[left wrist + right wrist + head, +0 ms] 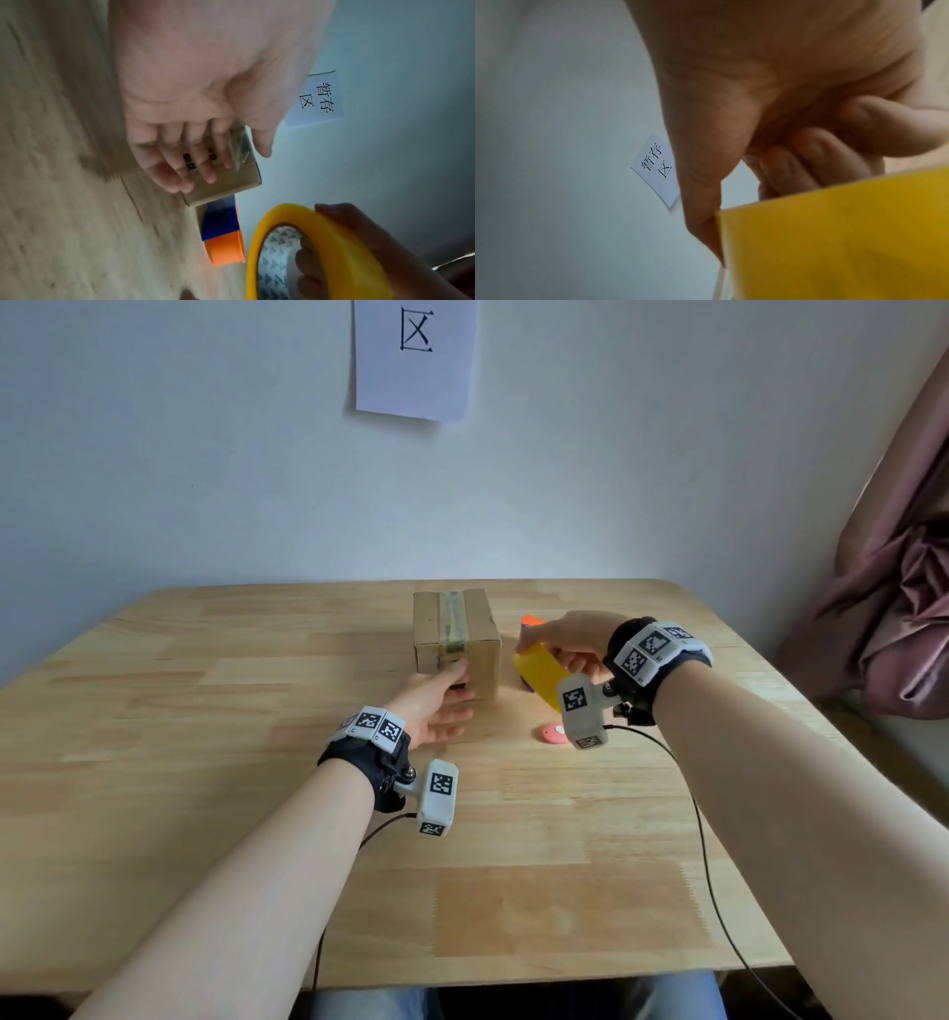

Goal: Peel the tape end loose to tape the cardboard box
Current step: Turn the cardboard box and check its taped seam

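A small cardboard box [475, 634] with a strip of clear tape over its top stands at the middle back of the wooden table [205, 814]. My left hand [436, 698] lies against the box's near face with straight fingers [203, 162]; the box [231, 182] shows behind them in the left wrist view. My right hand [562, 642] grips a yellow tape roll [539, 672] just right of the box, thumb [703, 213] on the outer face and fingers through the core. The roll [316, 243] is held upright, above the table. No loose tape end is visible.
More tape rolls, blue and orange [223, 235], stand behind the yellow one, right of the box. A small pink object [552, 732] lies on the table under my right wrist. A paper sign [416, 356] hangs on the wall. A pink curtain [898, 608] is at the right.
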The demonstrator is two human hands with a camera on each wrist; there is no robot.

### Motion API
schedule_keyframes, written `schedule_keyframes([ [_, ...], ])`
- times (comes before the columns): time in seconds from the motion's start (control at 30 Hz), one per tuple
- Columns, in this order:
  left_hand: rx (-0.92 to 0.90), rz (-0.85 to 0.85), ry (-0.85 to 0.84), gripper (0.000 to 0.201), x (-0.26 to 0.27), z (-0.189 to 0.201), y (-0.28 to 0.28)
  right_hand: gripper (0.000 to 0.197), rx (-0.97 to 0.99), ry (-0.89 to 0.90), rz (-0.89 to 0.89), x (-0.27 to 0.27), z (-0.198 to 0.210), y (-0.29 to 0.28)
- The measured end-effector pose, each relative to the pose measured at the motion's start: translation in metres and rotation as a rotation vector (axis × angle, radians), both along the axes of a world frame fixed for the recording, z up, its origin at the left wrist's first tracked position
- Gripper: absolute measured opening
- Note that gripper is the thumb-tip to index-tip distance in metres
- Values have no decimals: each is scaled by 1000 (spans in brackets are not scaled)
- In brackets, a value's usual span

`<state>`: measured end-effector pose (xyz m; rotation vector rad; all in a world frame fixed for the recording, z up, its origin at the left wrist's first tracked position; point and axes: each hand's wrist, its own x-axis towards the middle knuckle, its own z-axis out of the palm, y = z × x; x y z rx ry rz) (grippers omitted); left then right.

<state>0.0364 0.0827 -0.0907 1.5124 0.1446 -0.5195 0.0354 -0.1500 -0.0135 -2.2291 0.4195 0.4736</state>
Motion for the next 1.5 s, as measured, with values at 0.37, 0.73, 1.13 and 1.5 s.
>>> schedule_keyframes([
  [0.37, -10, 166, 21, 30, 15, -22, -15, 37, -437, -56, -137, -14, -60, -60],
  [0.73, -24, 138, -22, 20, 28, -34, -10, 48, -523, -213, -110, 4, -50, -40],
  [1.13, 55, 30, -114, 30, 48, -42, 31, 39, -111, -711, 388, 53, -40, 72],
  [1.5, 89, 30, -118, 27, 55, -50, 37, 39, -96, -844, 291, 69, -81, 77],
])
